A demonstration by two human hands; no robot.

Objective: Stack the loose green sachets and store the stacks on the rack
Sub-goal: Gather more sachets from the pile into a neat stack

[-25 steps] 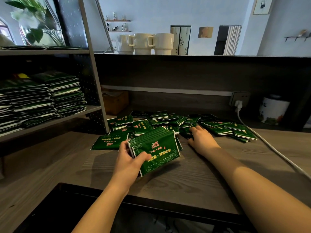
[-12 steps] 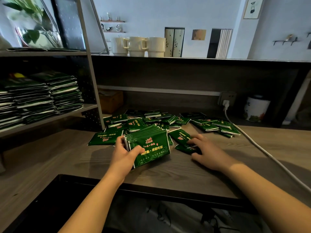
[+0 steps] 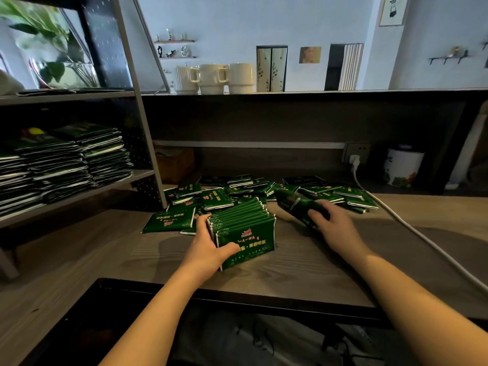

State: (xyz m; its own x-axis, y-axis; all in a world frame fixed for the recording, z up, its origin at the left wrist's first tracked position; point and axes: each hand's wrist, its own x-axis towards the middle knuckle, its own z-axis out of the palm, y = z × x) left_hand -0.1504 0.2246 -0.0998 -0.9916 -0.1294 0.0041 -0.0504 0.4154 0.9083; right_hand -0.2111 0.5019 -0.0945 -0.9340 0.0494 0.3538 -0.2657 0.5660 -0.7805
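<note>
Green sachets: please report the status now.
Left hand holds stack on edge. Right hand grips sachets. Loose pile remains; nothing blocking.

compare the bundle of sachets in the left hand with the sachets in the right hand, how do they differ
The left hand holds a thick bundle of sachets standing on edge on the counter, printed face to the camera. The right hand pinches only a thin few sachets, tilted and lifted over the loose pile. The bundle is sharp and readable; the right-hand sachets are blurred. Both are the same dark green packets.
</note>
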